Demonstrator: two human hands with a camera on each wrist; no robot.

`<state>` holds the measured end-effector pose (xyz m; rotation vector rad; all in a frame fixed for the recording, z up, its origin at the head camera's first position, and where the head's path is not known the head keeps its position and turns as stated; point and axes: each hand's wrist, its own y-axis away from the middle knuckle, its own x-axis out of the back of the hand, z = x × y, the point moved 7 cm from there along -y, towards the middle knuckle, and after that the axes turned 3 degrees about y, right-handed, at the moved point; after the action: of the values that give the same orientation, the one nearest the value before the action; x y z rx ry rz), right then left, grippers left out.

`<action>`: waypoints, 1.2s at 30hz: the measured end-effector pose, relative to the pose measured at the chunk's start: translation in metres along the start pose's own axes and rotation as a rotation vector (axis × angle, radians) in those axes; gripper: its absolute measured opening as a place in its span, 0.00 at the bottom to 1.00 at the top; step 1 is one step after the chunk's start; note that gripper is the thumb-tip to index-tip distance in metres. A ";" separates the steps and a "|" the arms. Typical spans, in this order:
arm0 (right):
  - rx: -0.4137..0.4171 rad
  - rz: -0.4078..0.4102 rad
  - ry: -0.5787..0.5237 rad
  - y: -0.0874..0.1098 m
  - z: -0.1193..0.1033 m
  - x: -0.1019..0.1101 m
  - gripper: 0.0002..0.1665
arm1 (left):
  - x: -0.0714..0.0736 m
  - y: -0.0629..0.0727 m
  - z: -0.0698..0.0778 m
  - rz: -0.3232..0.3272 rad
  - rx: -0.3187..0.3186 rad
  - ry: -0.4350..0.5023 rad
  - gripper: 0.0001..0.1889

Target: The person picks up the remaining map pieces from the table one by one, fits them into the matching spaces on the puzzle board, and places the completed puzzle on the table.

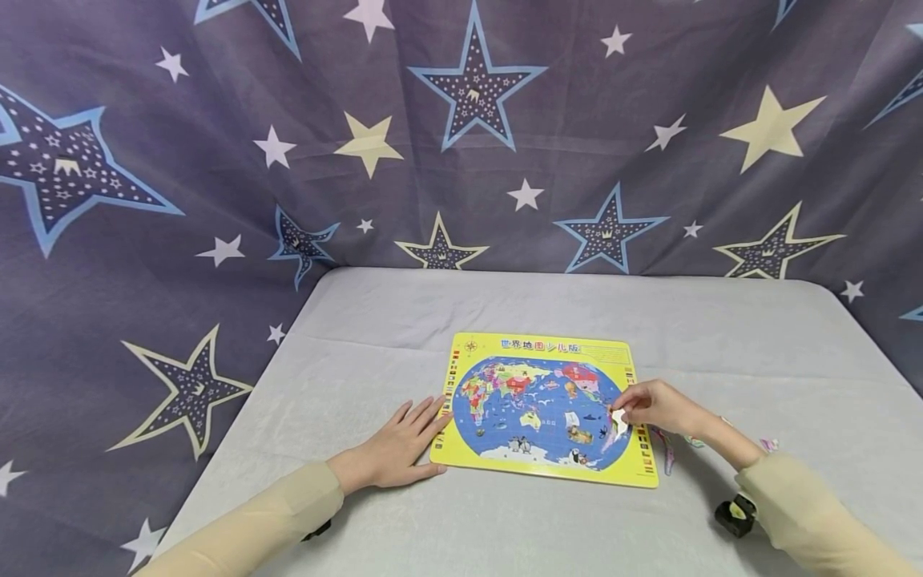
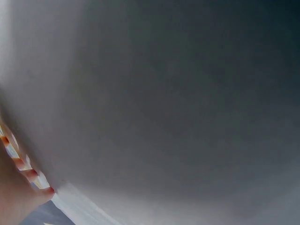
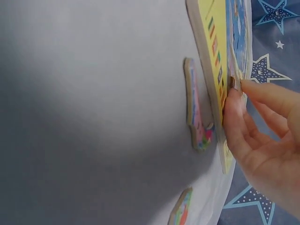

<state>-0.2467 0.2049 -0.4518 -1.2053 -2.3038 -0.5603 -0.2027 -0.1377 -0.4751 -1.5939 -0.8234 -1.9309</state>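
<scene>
Wearing beige sleeves (image 1: 267, 513), the person's got a little black gadget (image 1: 735, 517) by the right cuff. Left hand (image 1: 397, 450) is up next: fingers straight, a bit spread, gripping nothing, tips resting on the left edge of a yellow world map puzzle board (image 1: 620, 477). Just off the board's right edge there's a long pinkish piece (image 3: 193, 93), with a green-and-red piece (image 3: 180, 208) near it and another small piece (image 1: 769, 444) by the right forearm. Board itself lies flat, and over its right side the right hand (image 1: 659, 405) is pinching a puzzle piece (image 3: 232, 82) between thumb and fingers, next to a white patch (image 1: 620, 422) in the map. Fingers hide most of that piece, so can't tell its shape. Pale grey table (image 1: 577, 304) runs on past the board, then a dark purplish curtain (image 1: 238, 312) covered in stars.
</scene>
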 end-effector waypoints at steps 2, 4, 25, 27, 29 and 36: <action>0.019 -0.011 0.009 0.001 -0.001 0.000 0.11 | 0.000 0.000 0.000 -0.001 0.001 0.001 0.40; 0.028 -0.019 0.010 0.001 -0.002 -0.001 0.12 | 0.000 0.000 0.000 -0.002 0.002 0.001 0.40; 0.022 0.046 0.127 0.005 -0.007 -0.006 0.12 | 0.000 0.000 0.000 -0.013 0.015 0.011 0.41; 0.024 0.050 0.138 0.005 -0.007 -0.007 0.13 | 0.000 0.000 0.000 -0.013 0.014 0.013 0.41; 0.032 0.054 0.146 0.005 -0.007 -0.007 0.13 | 0.000 0.000 0.000 -0.014 0.014 0.014 0.41; 0.028 0.071 0.166 0.006 -0.005 -0.008 0.13 | -0.001 0.000 0.000 -0.018 0.017 0.007 0.41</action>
<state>-0.2364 0.2001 -0.4511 -1.1764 -2.1148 -0.5778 -0.2031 -0.1378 -0.4764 -1.5745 -0.8518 -1.9357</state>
